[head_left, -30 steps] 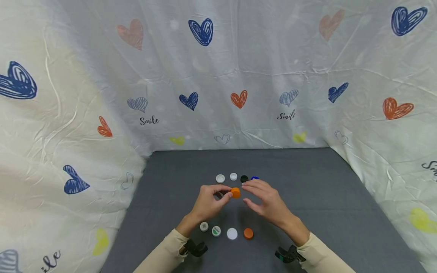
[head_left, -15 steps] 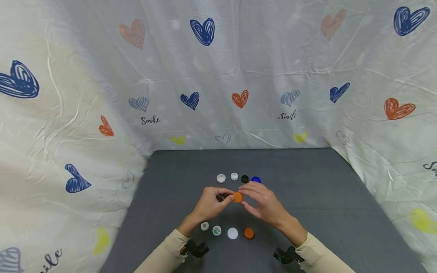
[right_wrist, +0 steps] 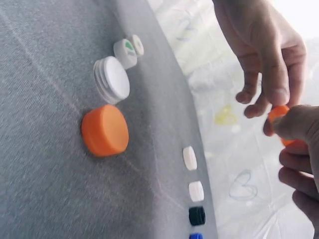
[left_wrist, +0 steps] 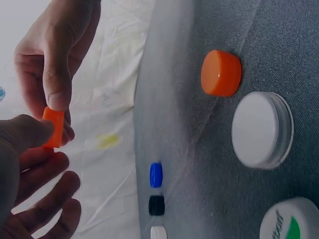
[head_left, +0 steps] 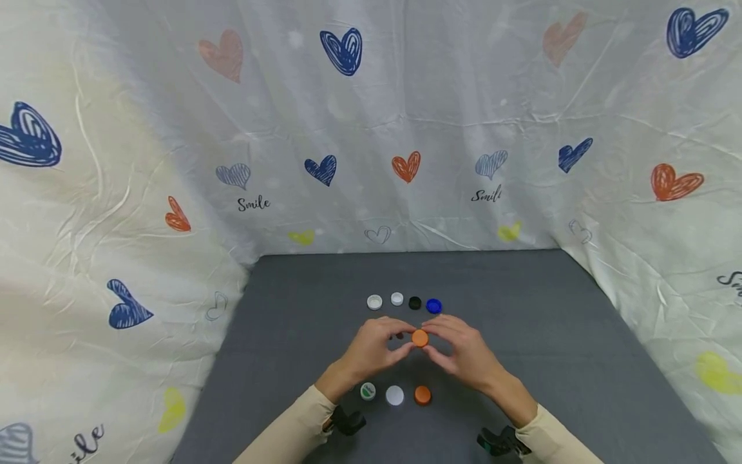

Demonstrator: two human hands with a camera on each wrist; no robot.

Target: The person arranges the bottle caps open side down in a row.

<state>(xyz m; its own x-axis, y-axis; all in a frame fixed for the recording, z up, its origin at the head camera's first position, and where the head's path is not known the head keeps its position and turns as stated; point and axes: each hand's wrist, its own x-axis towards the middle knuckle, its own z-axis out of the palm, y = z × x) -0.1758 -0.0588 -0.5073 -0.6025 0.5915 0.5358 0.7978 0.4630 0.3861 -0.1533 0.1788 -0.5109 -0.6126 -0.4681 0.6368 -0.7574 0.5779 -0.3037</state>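
An orange bottle cap (head_left: 420,338) is held up over the table between both hands. My left hand (head_left: 377,348) pinches its left side between thumb and fingertips. From the other side, my right hand (head_left: 469,353) pinches it with thumb and fingers. In the left wrist view, the cap (left_wrist: 54,125) shows edge-on between the two thumbs. Below the hands lies a front row: a second orange cap (head_left: 422,395), a plain white cap (head_left: 395,396) and a white cap with a green mark (head_left: 368,391). A small white cap (right_wrist: 137,45) at that row's end is mostly hidden in the head view.
Behind the hands, a back row holds a blue cap (head_left: 433,306), a black cap (head_left: 415,303), a white cap (head_left: 397,298) and another white cap (head_left: 374,302). A heart-printed curtain (head_left: 371,129) surrounds the grey table (head_left: 290,290) at back and sides.
My right hand has closed in and now grips the orange cap along with the left. Both hands and the cap have shifted right; the cap's round face has turned toward the head camera.
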